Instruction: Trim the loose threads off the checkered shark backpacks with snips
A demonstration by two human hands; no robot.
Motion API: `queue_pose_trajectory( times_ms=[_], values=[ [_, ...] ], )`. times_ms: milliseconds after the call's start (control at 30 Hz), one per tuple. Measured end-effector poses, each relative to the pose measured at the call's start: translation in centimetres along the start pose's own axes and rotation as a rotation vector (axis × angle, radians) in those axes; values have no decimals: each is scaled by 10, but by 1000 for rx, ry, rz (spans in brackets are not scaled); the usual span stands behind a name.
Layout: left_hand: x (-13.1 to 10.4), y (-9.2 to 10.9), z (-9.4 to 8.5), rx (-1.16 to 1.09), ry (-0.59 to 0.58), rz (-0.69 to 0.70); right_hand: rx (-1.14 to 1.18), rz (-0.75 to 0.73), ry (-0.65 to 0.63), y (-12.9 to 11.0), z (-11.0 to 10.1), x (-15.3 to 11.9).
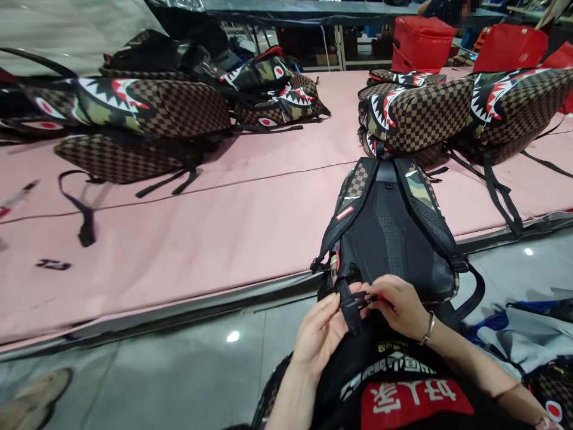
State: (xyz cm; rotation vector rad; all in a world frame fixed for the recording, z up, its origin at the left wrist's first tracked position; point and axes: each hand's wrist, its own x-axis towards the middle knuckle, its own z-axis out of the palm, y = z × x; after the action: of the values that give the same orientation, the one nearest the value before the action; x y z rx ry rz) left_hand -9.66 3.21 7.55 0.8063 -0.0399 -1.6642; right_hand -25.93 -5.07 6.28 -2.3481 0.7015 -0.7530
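A black backpack [391, 227] with checked and camouflage strap patches lies at the table's near edge, its padded back facing up. Close to its lower left corner, my left hand [320, 331] pinches a black webbing strap [350, 307]. My right hand [400, 307], with a bracelet at the wrist, is closed beside it, fingertips on a small dark piece that looks like a buckle [367, 298]. Both hands nearly meet at the strap. The fingers partly cover the buckle, so its exact shape is hidden.
Checked shark-mouth backpacks lie in stacks on the pink table [250, 209], at left [188, 107] and right [430, 116]. Red bags [423, 45] stand behind. A pen [18, 197] and a small black item [54, 264] lie at left. Dangling straps [501, 191] cross the right edge.
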Motion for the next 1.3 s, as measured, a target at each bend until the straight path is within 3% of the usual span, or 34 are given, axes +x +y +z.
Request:
queue_pose_trajectory(
  times_ms=[300, 600, 833, 967, 1167, 1300],
  values=[
    [4, 2, -1, -96, -18, -46, 12, 43, 71, 1, 3, 2],
    [8, -4, 1, -80, -14, -32, -43, 55, -58, -3, 3, 1],
    [8, -5, 3, -87, 19, -41, -106, -7, 33, 0, 8, 2],
    [9, -2, 6, -122, 14, -49, -46, 9, 85, 1, 5, 2],
    [7, -4, 5, -148, 12, -50, 4, -16, 25, 3, 0, 2],
    [5, -4, 4, -211, -36, -80, 152, 5, 112, 3, -8, 4]
  ],
)
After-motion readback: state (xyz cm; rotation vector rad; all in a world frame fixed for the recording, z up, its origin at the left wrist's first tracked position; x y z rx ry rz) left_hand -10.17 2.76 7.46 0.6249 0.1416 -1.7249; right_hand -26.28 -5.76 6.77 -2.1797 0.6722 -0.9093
